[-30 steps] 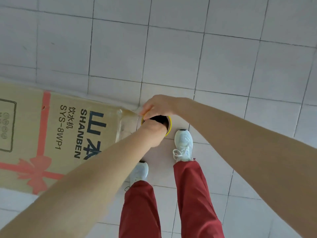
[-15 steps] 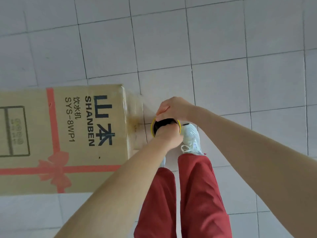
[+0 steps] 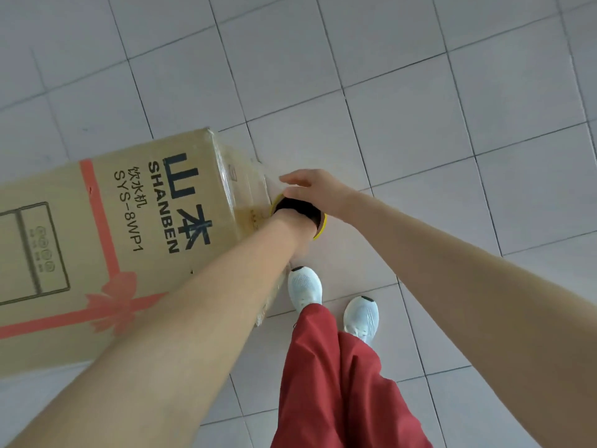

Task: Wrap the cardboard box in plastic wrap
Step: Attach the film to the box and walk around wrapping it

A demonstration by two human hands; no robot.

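Only the cardboard box (image 3: pixel 129 237) end is showing plastic wrap (image 3: pixel 240 185) — most is probably remaining. The right grip (image 3: pixel 310 189) is resting spread atop the roll (image 3: pixel 297 206); left grip (image 3: pixel 290 227): cannot tell.

Left of my left grip (image 3: pixel 292 229) the cardboard box (image 3: pixel 129 240) blocks the way, its end just beside it. Ahead and right of my right grip (image 3: pixel 311 192) the tiled floor (image 3: pixel 452 124) lies open. Below both, my shoes (image 3: pixel 305 287) and red trousers (image 3: pixel 339 383) crowd the room.

Cardboard box (image 3: pixel 97 227) tan, red ribbon print, black lettering; roll (image 3: pixel 298 205) black, yellow-rimmed; trousers (image 3: pixel 339 383) red; shoes (image 3: pixel 305 287) white.
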